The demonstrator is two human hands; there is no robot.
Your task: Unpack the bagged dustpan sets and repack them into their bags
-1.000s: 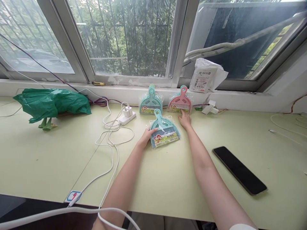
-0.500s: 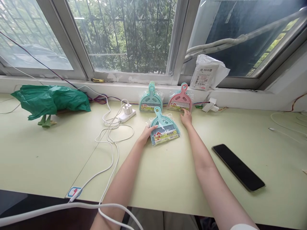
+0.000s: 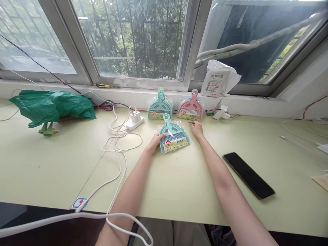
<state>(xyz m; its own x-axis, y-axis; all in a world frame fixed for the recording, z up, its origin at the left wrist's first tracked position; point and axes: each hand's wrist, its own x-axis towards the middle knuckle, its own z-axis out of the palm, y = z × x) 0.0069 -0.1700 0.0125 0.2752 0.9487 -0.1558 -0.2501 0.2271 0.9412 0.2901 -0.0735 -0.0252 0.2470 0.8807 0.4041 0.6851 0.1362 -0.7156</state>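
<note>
Before the pink dustpan [image 3: 190,106], a teal dustpan [image 3: 175,136], best kept steady, is gripped by the left hand [image 3: 154,141]; right hand [image 3: 197,129] open.

Reference: clock face on frame centre. Left hand [image 3: 153,141] at 7 o'clock, right hand [image 3: 197,130] at 3 o'clock, both slim and ungloved. Small bright spot on the left hand near the finger bases; too small to tell whether it is a ring. Left forearm [image 3: 130,191] at 7, right forearm [image 3: 222,181] between 4 and 5; both bare, broadening toward the frame edge. Trousers [image 3: 189,234] at 6: plain grey-beige cloth, dark line down the middle.
</note>
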